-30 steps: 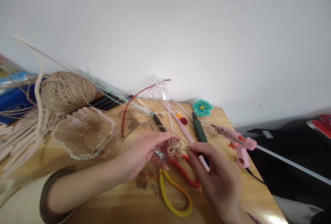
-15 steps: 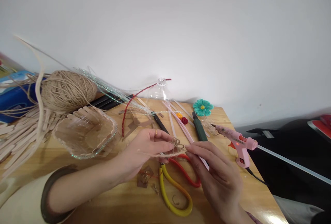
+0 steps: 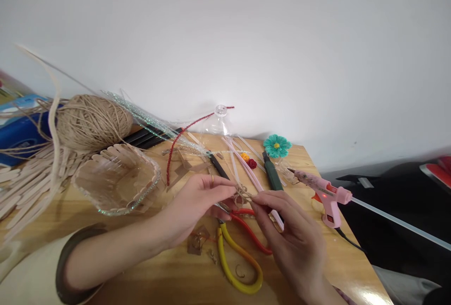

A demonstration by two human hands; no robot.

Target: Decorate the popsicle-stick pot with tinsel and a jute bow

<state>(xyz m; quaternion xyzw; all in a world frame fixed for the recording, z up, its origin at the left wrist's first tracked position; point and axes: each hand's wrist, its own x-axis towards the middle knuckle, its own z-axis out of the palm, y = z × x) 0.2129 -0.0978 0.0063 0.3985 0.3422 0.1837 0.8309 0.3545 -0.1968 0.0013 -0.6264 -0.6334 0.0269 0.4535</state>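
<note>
A small looped piece of brown twine [image 3: 241, 194] is pinched between my two hands, above the table. My left hand [image 3: 200, 201], with a ring on one finger, grips its left side between thumb and fingertips. At its right edge, the thumb and index finger of my right hand [image 3: 294, 232] are closed on it. Scissors with one yellow and one red handle [image 3: 254, 281] lie just below the hands, their blades partly hidden by my left hand. A square brown scrap [image 3: 195, 244] with twine on it lies left of the scissors.
At left are a twine ball [image 3: 94, 122], wooden sticks [image 3: 26, 201] and a stick-sided basket [image 3: 118, 178]. Behind my hands stand a clear bottle top [image 3: 219, 126] and a teal flower [image 3: 276, 146]. A pink glue gun [image 3: 327, 192] lies right, near the table edge.
The twine piece has turned between my fingers, and the strand that stretched left across my left hand no longer shows. My right hand has shifted slightly left.
</note>
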